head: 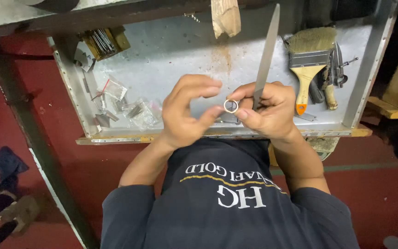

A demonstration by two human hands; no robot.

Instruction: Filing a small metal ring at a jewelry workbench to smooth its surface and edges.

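Pinching a small ring (231,106) between both thumbs, left hand (187,113) half-curled, right hand (268,110) also gripping a file (266,57); inspection step, filing apparently pending steadier hold.

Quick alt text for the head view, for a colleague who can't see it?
Both hands pinch a small gold-coloured metal ring over a shallow grey metal tray; the left hand steadies it while the right hand also grips a long flat steel file. A wooden-handled bristle brush lies at right.
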